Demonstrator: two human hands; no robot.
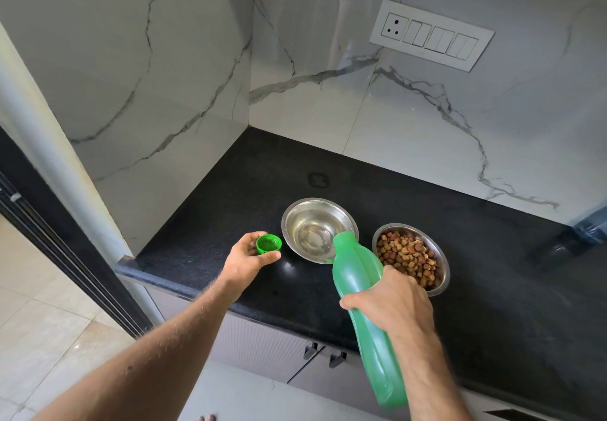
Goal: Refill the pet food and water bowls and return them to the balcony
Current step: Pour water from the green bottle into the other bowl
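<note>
Near the bench's (427, 338) front-left corner, the right hand (392, 299) grips a tilted green bottle (364, 305), its mouth over the water bowl (317, 230), which sits beside the kibble bowl (410, 258), while the left hand's (248, 259) fingers (270, 256) pinch the green cap (268, 243).

Single head-worn wide-angle view, looking forward and steeply down onto black bench (460, 256) corner; marble wall (427, 118) faces camera; forearms enter from bottom, close.
</note>
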